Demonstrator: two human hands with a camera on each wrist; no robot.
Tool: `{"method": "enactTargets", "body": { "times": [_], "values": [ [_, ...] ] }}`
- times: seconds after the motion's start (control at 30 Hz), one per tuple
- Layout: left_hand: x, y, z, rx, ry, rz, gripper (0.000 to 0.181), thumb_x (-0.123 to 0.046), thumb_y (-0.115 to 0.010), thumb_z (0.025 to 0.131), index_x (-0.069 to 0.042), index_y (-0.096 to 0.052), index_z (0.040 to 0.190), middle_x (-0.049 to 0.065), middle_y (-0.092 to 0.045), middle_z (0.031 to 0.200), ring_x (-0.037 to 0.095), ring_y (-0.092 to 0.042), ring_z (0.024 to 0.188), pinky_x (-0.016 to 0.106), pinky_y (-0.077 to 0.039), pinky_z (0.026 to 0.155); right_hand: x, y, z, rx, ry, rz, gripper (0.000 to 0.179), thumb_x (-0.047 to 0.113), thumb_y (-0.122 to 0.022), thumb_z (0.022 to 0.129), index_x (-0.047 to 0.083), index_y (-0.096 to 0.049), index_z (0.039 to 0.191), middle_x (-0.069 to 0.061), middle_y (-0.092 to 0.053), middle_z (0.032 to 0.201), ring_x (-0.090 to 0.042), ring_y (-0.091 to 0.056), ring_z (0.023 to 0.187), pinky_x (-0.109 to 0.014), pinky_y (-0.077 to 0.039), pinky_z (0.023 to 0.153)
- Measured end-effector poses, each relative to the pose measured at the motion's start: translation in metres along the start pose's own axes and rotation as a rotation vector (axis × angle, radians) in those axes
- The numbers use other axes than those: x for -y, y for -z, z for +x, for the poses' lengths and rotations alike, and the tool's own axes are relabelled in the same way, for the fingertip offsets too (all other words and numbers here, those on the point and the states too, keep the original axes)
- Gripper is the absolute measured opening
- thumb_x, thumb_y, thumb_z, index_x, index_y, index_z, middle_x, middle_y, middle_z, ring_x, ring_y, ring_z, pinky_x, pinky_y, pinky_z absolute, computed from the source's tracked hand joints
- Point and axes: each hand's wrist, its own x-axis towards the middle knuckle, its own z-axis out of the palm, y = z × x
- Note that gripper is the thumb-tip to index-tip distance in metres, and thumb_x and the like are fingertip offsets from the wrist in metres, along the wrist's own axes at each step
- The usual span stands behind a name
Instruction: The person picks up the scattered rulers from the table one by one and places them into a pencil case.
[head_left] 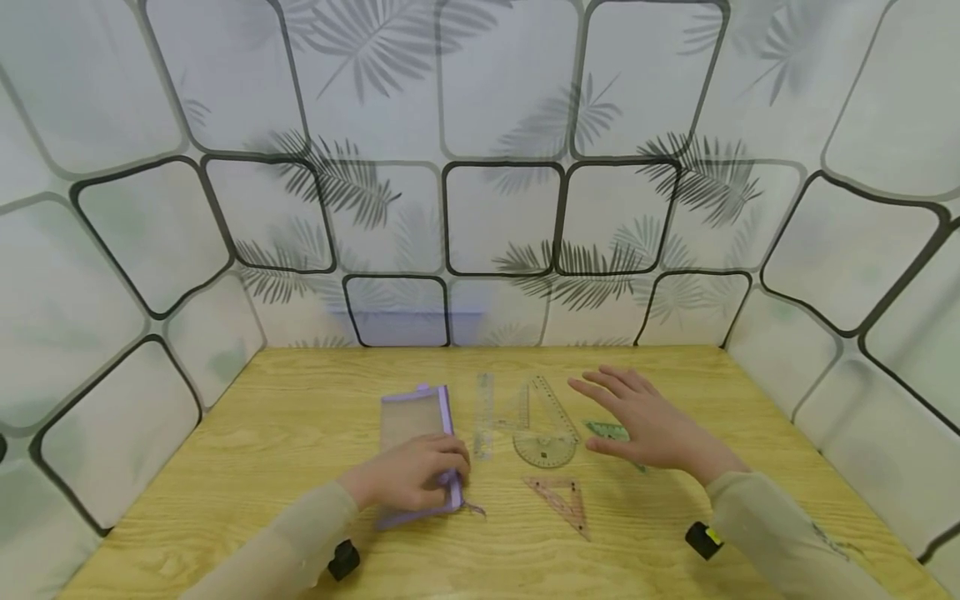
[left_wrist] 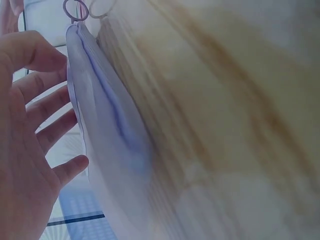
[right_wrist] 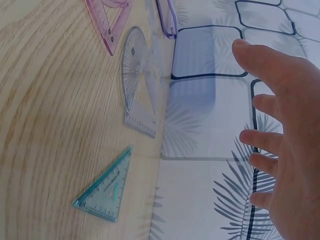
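Observation:
A see-through zip pouch with purple edging (head_left: 414, 408) lies on the table, left of centre. My left hand (head_left: 412, 473) is over its right side, the fingers curled at the zipped edge. In the left wrist view, thumb and fingertips meet the pouch (left_wrist: 107, 130) along its rim, and part of the fingers is hidden behind it. A ring (left_wrist: 76, 9) sits at the zip's end. My right hand (head_left: 651, 421) hovers with spread fingers, holding nothing. Below it lies a small green set square (right_wrist: 107, 189), partly covered by the hand in the head view.
Between the hands lie a clear ruler (head_left: 484, 417), a clear set square (head_left: 558, 408), a clear protractor (head_left: 545, 453) and a pink set square (head_left: 576, 498). Patterned cloth walls (head_left: 502, 221) enclose the wooden table (head_left: 300, 392) at the back and sides.

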Motion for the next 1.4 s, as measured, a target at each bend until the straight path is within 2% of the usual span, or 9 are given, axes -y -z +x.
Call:
{"method": "enactTargets", "body": {
  "times": [0.1, 0.3, 0.6, 0.83, 0.93, 1.1, 1.4],
  "values": [
    [0.0, 0.0, 0.0, 0.004, 0.01, 0.019, 0.027, -0.012, -0.063, 0.077, -0.019, -0.068, 0.103, -0.004, -0.062, 0.111, 0.009, -0.058, 0.101, 0.031, -0.052, 0.099, 0.0, -0.001, 0.0, -0.003, 0.001, 0.007, 0.082, 0.052, -0.067, 0.088, 0.025, -0.029, 0.156, -0.007, -0.036, 0.158, -0.034, -0.028, 0.148, -0.064, -0.02, 0.119],
    [-0.001, 0.004, -0.003, -0.021, 0.005, 0.073, 0.019, -0.009, -0.067, 0.078, -0.018, -0.067, 0.095, -0.003, -0.063, 0.104, 0.009, -0.057, 0.098, 0.033, -0.053, 0.097, 0.001, -0.002, 0.0, 0.008, -0.006, 0.007, 0.082, 0.057, -0.063, 0.089, 0.026, -0.029, 0.156, -0.007, -0.035, 0.159, -0.035, -0.028, 0.148, -0.064, -0.019, 0.12],
    [-0.004, 0.007, -0.01, -0.028, 0.011, 0.126, 0.016, -0.013, -0.072, 0.079, -0.02, -0.067, 0.093, -0.006, -0.062, 0.101, 0.009, -0.054, 0.099, 0.032, -0.05, 0.097, 0.003, -0.005, -0.001, 0.024, -0.019, 0.031, 0.081, 0.049, -0.068, 0.089, 0.025, -0.03, 0.156, -0.009, -0.038, 0.157, -0.035, -0.028, 0.148, -0.065, -0.015, 0.121],
    [-0.007, 0.009, -0.015, -0.058, -0.036, 0.147, 0.015, -0.009, -0.071, 0.078, -0.021, -0.07, 0.088, -0.008, -0.062, 0.095, 0.007, -0.054, 0.095, 0.028, -0.051, 0.094, 0.003, -0.006, 0.004, 0.022, 0.0, 0.019, 0.08, 0.057, -0.063, 0.089, 0.025, -0.031, 0.156, -0.007, -0.037, 0.158, -0.035, -0.031, 0.147, -0.064, -0.018, 0.12],
    [-0.009, 0.011, -0.016, -0.079, -0.042, 0.141, 0.016, -0.007, -0.071, 0.078, -0.02, -0.071, 0.087, -0.007, -0.063, 0.094, 0.007, -0.054, 0.093, 0.027, -0.051, 0.092, 0.003, -0.006, 0.005, 0.029, 0.0, 0.022, 0.08, 0.061, -0.06, 0.09, 0.027, -0.029, 0.156, -0.007, -0.037, 0.158, -0.034, -0.031, 0.147, -0.064, -0.018, 0.121],
    [-0.013, 0.014, -0.02, -0.095, -0.007, 0.104, 0.016, -0.004, -0.07, 0.08, -0.019, -0.071, 0.087, -0.005, -0.065, 0.097, 0.008, -0.056, 0.095, 0.027, -0.053, 0.09, 0.004, -0.006, 0.006, 0.03, 0.006, 0.027, 0.08, 0.062, -0.058, 0.09, 0.029, -0.028, 0.156, -0.007, -0.037, 0.158, -0.034, -0.031, 0.147, -0.064, -0.018, 0.121],
    [-0.015, 0.013, -0.023, -0.111, 0.04, 0.04, 0.013, -0.008, -0.073, 0.082, -0.019, -0.07, 0.087, -0.004, -0.065, 0.098, 0.008, -0.056, 0.097, 0.026, -0.053, 0.09, 0.007, -0.01, 0.008, 0.018, 0.025, 0.003, 0.078, 0.057, -0.061, 0.091, 0.026, -0.03, 0.156, -0.01, -0.04, 0.156, -0.036, -0.033, 0.146, -0.064, -0.022, 0.119]
  ]
}}
